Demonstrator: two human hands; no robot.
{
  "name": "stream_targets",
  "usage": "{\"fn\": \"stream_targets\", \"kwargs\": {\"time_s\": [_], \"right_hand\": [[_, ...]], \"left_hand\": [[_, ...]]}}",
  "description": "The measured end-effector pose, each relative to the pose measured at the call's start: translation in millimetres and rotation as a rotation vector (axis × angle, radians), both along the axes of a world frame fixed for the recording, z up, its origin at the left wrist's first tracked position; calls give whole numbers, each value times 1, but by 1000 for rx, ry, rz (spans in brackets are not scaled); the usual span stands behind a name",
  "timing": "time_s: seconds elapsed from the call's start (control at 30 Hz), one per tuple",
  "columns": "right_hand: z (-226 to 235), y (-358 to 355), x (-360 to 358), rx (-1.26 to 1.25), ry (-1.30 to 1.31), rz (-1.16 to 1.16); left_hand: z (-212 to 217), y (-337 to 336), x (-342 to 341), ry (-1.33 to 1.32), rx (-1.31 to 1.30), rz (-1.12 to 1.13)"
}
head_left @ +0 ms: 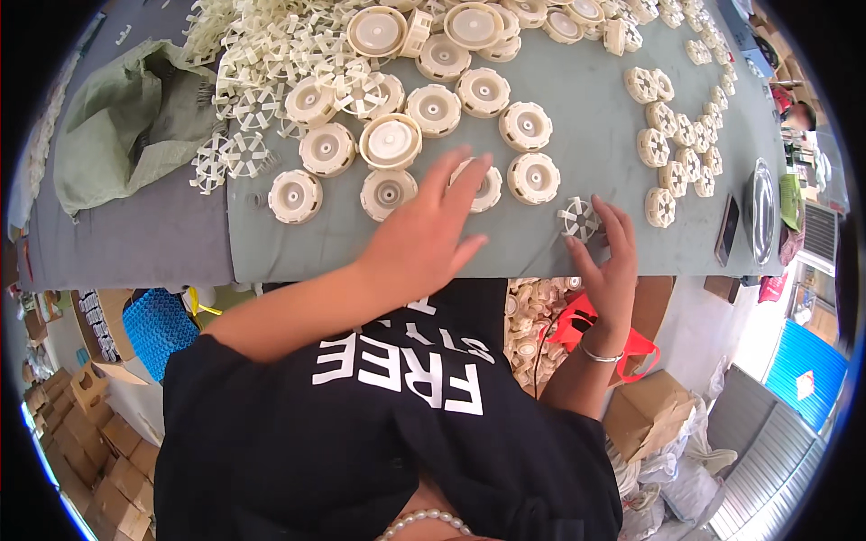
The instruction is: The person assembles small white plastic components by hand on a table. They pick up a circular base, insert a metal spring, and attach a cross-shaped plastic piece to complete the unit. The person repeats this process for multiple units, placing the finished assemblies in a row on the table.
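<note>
My left hand (431, 236) lies flat with its fingers spread, and the fingertips rest on a cream plastic disc (488, 187) in the front row of discs on the grey-green table (298, 248). My right hand (611, 263) sits at the table's front edge with fingers apart. Its fingertips touch a small cream spoked wheel (578, 218) lying on the table. Neither hand has lifted anything. Beside the left fingertips lies another disc (533, 178).
Several more discs (433, 110) stand in rows. A heap of spoked wheels (271, 54) fills the far left, next to a green sack (126, 126). Joined pieces (677, 144) lie at right, with a phone (727, 229) and metal bowl (762, 209). A red bag (577, 329) hangs below.
</note>
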State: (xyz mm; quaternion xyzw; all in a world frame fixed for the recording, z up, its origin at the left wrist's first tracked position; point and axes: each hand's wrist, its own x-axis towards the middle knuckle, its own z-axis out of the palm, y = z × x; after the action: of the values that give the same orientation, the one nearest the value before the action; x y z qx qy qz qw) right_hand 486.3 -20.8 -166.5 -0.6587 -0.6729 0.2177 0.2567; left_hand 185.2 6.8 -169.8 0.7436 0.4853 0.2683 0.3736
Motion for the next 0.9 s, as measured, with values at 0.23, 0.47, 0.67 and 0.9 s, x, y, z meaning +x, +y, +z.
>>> {"fn": "stream_targets", "kwargs": {"time_s": [0.23,0.47,0.67,0.9], "right_hand": [[-2,-8,12,-60,22,-14],[9,1,3,-8,94,-7],[20,-10,-73,-50,289,299],[8,-1,-90,-46,171,359]], "left_hand": [[-8,0,-2,72,-59,-193],[-2,-14,-16,-225,-386,-156],[-11,-13,-21,-385,-412,-97],[-20,-13,-18,-416,-399,-86]]}}
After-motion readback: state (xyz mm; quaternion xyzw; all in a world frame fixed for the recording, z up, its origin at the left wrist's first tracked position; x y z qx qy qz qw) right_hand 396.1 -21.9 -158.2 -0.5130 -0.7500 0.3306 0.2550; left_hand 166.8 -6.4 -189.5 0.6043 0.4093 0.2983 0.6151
